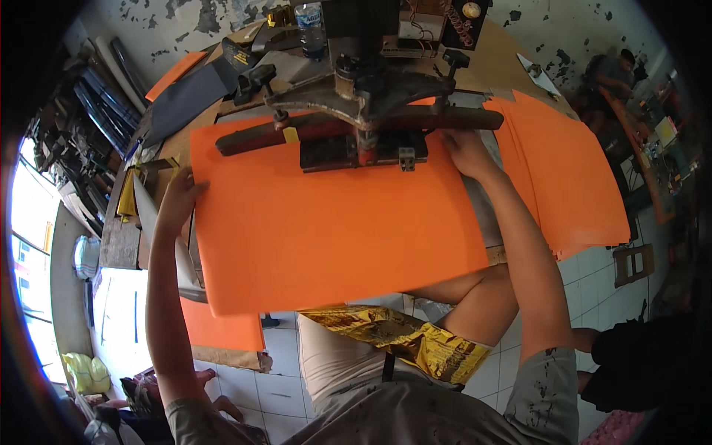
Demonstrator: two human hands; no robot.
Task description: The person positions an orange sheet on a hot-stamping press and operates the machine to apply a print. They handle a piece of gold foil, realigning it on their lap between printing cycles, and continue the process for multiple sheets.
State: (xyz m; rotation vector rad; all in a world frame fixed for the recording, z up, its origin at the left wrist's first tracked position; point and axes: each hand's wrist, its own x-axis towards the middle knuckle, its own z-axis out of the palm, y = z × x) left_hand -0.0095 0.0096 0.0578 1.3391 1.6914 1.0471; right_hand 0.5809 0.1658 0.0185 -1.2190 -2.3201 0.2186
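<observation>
A large orange sheet (334, 237) lies under a dark metal press head (363, 152), its near edge reaching out over my lap. At the sheet's left edge, my left hand (180, 196) is closed on it, fingers at the rim. My right hand (471, 154) grips the far right edge, close to the press's long crossbar (460, 119); some of its fingertips are hidden. A crumpled strip of gold foil (400, 337) rests across my lap.
A stack of orange sheets (567, 178) sits on the right of the table. Dark sheets (189, 100) and a water bottle (310, 33) stand toward the back. More orange sheet (222, 326) lies low at the left. Another person (615, 74) sits at the far right.
</observation>
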